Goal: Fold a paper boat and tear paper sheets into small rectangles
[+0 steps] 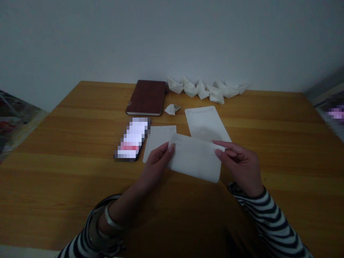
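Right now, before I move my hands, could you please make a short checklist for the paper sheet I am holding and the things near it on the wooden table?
Left hand grip on the left end of the white lined paper sheet: ok, it is holding the sheet.
Right hand grip on the sheet's right end: ok, it is holding the sheet.
Sheet held off the table: ok, it appears raised, though height is hard to judge.
Pencil marks on the held sheet: cannot tell, too faint.
Black smartphone apart from both hands: ok, it lies left of the left hand.
Small folded white paper boat apart from the held sheet: ok, it sits farther up the table.
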A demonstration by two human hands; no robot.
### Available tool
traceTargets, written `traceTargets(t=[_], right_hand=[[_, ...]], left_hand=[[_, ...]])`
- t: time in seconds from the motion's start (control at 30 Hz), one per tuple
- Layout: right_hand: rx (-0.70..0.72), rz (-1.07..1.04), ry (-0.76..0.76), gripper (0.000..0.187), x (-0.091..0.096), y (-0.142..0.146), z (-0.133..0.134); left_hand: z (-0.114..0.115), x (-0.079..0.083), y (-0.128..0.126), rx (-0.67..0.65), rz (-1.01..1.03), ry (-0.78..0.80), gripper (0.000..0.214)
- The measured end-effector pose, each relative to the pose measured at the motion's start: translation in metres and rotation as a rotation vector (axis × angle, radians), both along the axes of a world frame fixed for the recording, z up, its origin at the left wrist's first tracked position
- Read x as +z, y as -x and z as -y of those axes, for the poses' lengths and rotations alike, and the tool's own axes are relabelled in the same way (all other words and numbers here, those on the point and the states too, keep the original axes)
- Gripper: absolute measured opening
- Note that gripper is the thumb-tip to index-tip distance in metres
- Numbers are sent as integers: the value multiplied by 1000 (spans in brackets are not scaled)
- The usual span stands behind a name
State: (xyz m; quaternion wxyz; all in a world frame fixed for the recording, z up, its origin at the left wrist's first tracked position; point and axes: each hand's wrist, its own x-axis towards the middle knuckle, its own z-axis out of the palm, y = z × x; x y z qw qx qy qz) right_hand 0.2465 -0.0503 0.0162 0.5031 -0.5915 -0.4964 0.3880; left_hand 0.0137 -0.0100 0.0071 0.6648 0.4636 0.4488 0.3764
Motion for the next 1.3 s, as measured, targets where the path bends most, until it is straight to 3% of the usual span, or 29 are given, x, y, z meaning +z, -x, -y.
traceTargets(t=[0.5,0.7,0.8,0.97,1.1,1.2,1.3], right_hand=[[-38,56,4,28,-2,0,1],[20,-13,26,14,-5,-3,-2],[117,-47,119,11,-6,-3,-3],[417,-104,331,21,-7,0,-1],[507,-28,352,25,-9,4,1],[453,-36,328,26,-12,9,1],[302,-59,282,29,-15,18,1]], left_hand=[[0,-4,1,-18,-2,4,28],[-1,-1,1,-54,-51,-23,29],[-1,3,1,-130,-116,-20,31],[4,9,-1,-350,-158,-48,32],[7,8,-2,-437,-175,-61,35],[4,5,-3,-348,-116,2,31],[1,1,-7,-103,-3,98,35]])
